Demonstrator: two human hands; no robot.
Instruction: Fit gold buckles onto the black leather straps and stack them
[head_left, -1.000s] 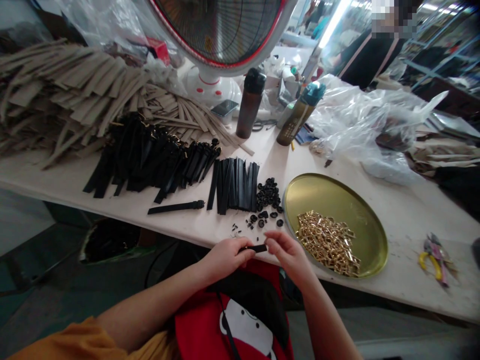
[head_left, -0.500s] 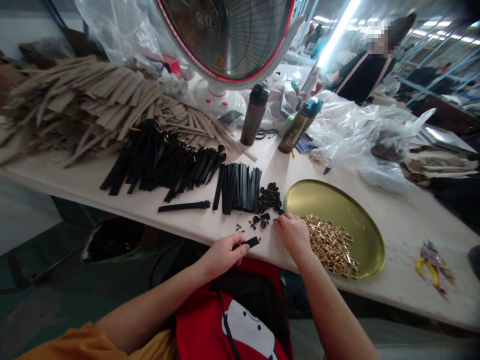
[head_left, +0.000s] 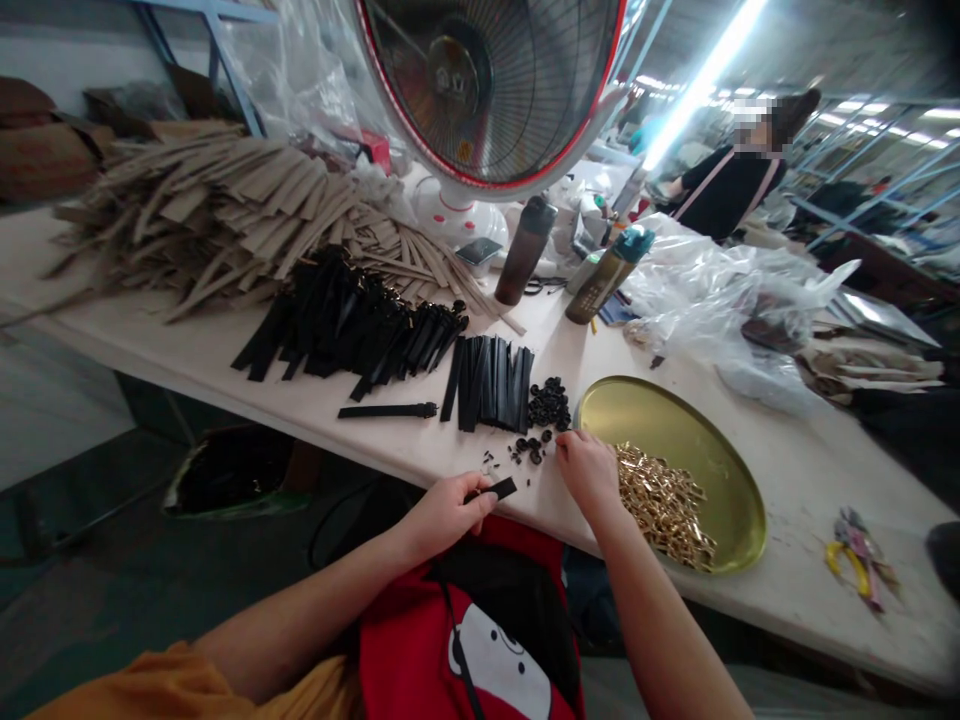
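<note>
My left hand (head_left: 450, 510) is closed around a short black strap (head_left: 501, 489), whose flat end sticks out to the right past the thumb. My right hand (head_left: 589, 475) rests at the table edge with its fingers pinched together; what they hold, if anything, is too small to make out. Just left of those fingertips lie a few loose black loops (head_left: 534, 450), and behind them a small heap of black loops (head_left: 550, 403). Gold metal buckle parts (head_left: 664, 505) are piled in an oval gold tray (head_left: 694, 430) beside my right wrist.
Flat black straps (head_left: 495, 385) stand in a row behind my hands. One buckled strap (head_left: 386, 411) lies to their left, before a pile of black straps (head_left: 322, 310). Farther back are beige strips (head_left: 225, 220), a fan heater (head_left: 487, 90) and two bottles. Pliers (head_left: 859, 560) lie at right.
The camera view has shifted slightly, so the table things appear a little lower and mostly farther right. My left hand keeps the strap; my right hand stays pinched beside the loose loops.
</note>
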